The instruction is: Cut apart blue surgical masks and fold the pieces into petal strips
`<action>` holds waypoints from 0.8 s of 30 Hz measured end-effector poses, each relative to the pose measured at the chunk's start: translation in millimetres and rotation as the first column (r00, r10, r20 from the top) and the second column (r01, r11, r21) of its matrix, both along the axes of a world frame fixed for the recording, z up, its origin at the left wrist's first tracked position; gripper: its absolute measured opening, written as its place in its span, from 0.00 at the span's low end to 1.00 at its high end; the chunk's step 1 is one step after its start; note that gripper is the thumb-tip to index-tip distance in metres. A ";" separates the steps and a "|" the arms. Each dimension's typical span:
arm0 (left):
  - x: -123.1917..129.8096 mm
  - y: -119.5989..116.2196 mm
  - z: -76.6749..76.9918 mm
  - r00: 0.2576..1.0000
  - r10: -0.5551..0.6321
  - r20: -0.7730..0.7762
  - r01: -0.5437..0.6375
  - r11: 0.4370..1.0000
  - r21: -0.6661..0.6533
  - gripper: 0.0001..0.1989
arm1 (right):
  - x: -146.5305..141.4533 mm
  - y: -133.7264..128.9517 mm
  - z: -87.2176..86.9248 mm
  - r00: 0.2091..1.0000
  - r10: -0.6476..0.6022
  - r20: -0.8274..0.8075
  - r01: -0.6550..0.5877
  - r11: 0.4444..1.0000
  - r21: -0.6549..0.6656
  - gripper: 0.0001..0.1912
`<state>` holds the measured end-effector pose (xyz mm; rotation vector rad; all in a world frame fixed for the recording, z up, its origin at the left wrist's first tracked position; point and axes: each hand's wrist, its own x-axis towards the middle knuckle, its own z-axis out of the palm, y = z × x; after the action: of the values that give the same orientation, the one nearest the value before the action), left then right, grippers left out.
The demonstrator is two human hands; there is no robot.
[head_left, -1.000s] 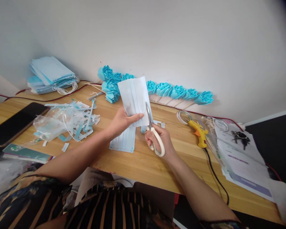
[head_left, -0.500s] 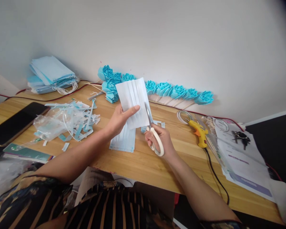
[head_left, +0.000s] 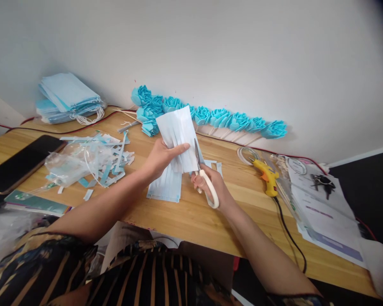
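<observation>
Pinched in my left hand (head_left: 166,158) is a pale, pleated mask sheet (head_left: 176,127), its thumb lying across the front. My right hand (head_left: 215,182) grips white-handled scissors (head_left: 213,193) at the sheet's right edge; the blades stand near that edge, partly behind or along the sheet. Beneath the held sheet, another pleated mask piece (head_left: 164,187) lies on the wooden table (head_left: 185,221). Small cut strips (head_left: 218,168) rest just behind my right hand.
Blue paper-like flowers (head_left: 219,118) line the wall. At left are a mask stack (head_left: 68,93), a phone (head_left: 22,163) and scraps with a plastic bag (head_left: 79,163). A yellow glue gun (head_left: 267,176), papers (head_left: 325,216) and keys (head_left: 323,182) lie at right.
The held sheet has shifted slightly down and its pleats look more bent. The scissors' handles are closer together, and my right fingers have drawn in.
</observation>
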<state>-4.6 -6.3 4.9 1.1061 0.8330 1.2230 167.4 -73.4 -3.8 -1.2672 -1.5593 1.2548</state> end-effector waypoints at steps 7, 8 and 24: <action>2.3 -5.6 2.5 0.997 -0.055 -0.055 0.054 0.998 -0.012 0.22 | 1.6 1.6 4.7 1.000 0.007 0.018 -0.008 0.998 0.061 0.30; 2.5 -5.9 2.7 0.996 -0.058 -0.066 0.058 0.998 -0.011 0.22 | 1.5 1.5 5.5 1.000 0.005 0.020 -0.006 0.998 0.061 0.30; 7.1 -8.9 -5.4 0.989 -0.047 -0.140 0.049 0.999 0.008 0.20 | 1.0 -0.4 5.0 0.999 -0.032 0.021 0.031 0.998 0.059 0.29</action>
<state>2.5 -15.2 -0.6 1.2249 0.9015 1.1207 168.3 -73.9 1.2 -1.2676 -1.5746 1.1699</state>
